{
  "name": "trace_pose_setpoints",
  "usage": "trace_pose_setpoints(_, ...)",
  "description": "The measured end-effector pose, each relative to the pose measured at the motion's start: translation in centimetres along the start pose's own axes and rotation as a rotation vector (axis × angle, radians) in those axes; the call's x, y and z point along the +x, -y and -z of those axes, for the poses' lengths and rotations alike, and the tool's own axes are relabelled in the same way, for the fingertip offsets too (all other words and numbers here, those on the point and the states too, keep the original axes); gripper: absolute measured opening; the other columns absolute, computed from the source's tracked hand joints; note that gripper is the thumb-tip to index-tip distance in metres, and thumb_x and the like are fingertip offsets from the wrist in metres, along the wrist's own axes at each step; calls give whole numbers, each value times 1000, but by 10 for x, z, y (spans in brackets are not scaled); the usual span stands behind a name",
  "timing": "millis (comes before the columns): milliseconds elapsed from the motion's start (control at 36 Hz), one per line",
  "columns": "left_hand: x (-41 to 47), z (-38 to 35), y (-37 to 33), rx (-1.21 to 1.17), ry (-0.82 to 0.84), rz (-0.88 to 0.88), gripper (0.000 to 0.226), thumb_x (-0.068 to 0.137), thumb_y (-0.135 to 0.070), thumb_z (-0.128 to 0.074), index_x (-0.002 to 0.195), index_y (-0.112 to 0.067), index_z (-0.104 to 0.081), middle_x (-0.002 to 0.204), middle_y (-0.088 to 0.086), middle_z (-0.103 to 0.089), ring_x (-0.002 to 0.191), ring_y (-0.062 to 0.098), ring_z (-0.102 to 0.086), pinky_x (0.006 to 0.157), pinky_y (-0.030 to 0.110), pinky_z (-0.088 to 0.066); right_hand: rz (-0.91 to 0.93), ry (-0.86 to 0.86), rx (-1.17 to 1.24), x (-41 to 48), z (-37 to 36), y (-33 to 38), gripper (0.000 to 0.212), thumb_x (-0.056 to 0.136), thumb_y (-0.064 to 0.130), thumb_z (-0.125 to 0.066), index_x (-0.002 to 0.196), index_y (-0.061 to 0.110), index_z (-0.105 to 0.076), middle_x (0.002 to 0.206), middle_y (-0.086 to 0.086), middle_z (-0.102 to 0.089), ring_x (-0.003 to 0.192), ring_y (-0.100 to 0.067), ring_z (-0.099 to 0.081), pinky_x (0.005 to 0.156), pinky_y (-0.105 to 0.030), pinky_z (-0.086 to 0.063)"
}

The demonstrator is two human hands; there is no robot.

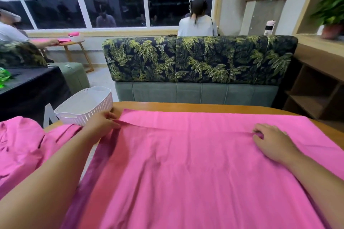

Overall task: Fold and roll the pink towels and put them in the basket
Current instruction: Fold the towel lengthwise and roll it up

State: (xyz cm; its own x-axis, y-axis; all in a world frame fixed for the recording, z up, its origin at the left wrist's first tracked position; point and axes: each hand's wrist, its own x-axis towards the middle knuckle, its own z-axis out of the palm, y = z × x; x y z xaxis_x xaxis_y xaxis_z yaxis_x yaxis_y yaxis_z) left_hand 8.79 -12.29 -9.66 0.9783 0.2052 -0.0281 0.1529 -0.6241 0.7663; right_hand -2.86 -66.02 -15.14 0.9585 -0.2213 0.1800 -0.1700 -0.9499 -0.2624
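One smooth pink towel (186, 163), fold pinched by left hand (101, 122), seemingly right hand (271, 141)

The spread pink towel (195, 163) runs off the bottom edge, so its near hem is out of view, and it covers nearly all of the table (186, 107). The pile of pink towels (20, 145) is cut by the left edge. The left hand (101, 123) hides the near corner of the white basket (87, 102). The fingertips of the right hand (271, 141) are partly tucked into the towel's crease.
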Motion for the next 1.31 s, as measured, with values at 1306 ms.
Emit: trace_pose_setpoints(1306,93,-72,32,226,-277,-137,6,96,-26,-59,102,-25,-59,105,10,-72,99,36,-66,82,42,-49,-115,-185,-58,107,-29,-4,13,99,29,-51,97,33,-62,107,0,-63,107,-32,-58,89,-47,-44)
